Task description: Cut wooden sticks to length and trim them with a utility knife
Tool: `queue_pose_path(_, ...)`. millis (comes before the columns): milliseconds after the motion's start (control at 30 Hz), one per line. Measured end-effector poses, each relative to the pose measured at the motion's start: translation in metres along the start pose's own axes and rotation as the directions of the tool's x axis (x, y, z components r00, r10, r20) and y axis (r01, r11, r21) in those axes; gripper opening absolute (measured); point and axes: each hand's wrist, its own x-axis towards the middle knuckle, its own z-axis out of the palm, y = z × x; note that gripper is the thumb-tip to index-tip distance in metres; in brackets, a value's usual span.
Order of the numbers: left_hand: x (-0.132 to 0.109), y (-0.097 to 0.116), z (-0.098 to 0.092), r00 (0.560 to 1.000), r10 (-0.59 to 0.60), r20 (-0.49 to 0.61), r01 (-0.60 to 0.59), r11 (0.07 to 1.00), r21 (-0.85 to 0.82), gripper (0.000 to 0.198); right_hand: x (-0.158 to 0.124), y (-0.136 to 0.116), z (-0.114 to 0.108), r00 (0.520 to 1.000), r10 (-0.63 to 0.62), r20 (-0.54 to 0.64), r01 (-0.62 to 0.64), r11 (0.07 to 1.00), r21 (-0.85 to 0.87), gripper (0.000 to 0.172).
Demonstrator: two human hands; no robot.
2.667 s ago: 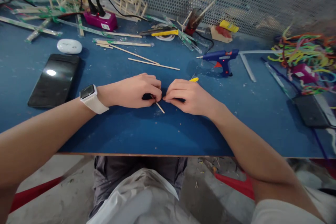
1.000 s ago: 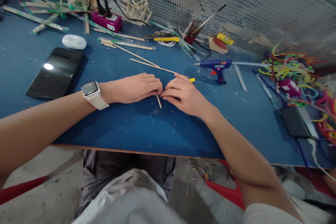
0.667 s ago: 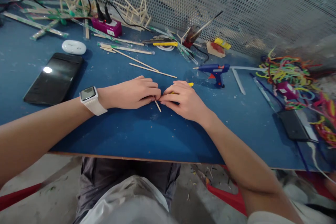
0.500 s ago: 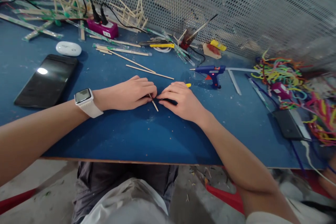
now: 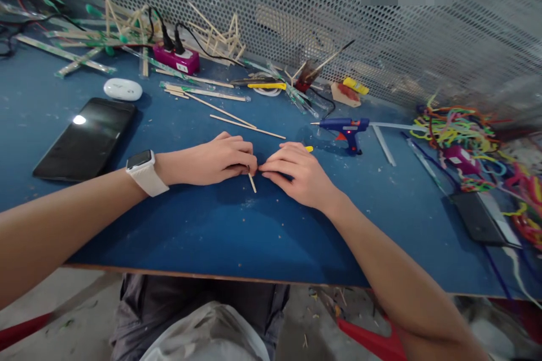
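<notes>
Blue tabletop at frame centre carries a thin wooden stick, pinched by the left hand. Touching fingertips, the right hand curls around a yellow-tipped tool; a glue gun lies right.

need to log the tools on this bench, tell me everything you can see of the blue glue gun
The glue gun has a blue, plastic-looking body, an orange trigger and a thin pointed metal nozzle aimed left. A small red light glows on its side. It rests on the blue table, propped nozzle-up, beyond the right hand and apart from it. A pale glue stick pokes out of its back. Neither hand touches it.
</notes>
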Motion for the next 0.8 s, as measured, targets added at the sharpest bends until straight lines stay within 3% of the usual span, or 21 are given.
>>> queue_pose_path(133,0.0011,0.0007,0.0011,0.999,-0.04,-0.017,0.039,0.997,-0.059,0.019,-0.0001,-0.0027,-0.002,0.998,-0.008,-0.063,0.009,1.0,0.017,0.017)
queue_pose_path(333,0.0019,-0.0007,-0.0011,0.999,-0.042,-0.012,0.041,0.996,-0.082,0.019,-0.0018,-0.0005,0.0,1.0,-0.016,-0.02,0.016,1.0,-0.003,0.024)
queue_pose_path(800,0.0028,-0.0024,-0.0049,0.999,-0.047,0.003,0.047,0.992,-0.119,0.024,0.0013,-0.0051,0.0043,0.999,-0.018,-0.034,0.018,1.0,-0.003,0.009)
